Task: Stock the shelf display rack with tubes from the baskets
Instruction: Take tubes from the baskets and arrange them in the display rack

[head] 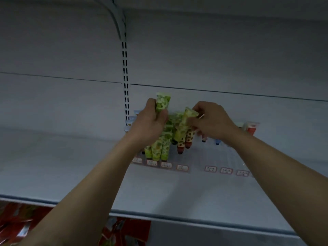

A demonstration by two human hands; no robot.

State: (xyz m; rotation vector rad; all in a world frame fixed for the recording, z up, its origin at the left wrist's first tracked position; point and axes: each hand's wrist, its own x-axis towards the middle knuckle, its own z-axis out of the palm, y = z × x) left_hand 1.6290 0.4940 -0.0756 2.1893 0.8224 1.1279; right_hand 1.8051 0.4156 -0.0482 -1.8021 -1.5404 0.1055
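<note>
On the pale shelf (74,166) the rack (223,157) is filled at left, mostly bare at right; left hand (149,125) and right hand (211,121) fingers each clasp 1 tube (163,102).

Red packets (14,222) sit crowded on the level below, lower left and toward the middle. A slotted metal upright (125,68) climbs the pale back panel (221,50), a curved bracket (115,16) at its top.

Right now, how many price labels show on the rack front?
7 labels: four in a row below the tubes, three further right; more may be hidden.
</note>
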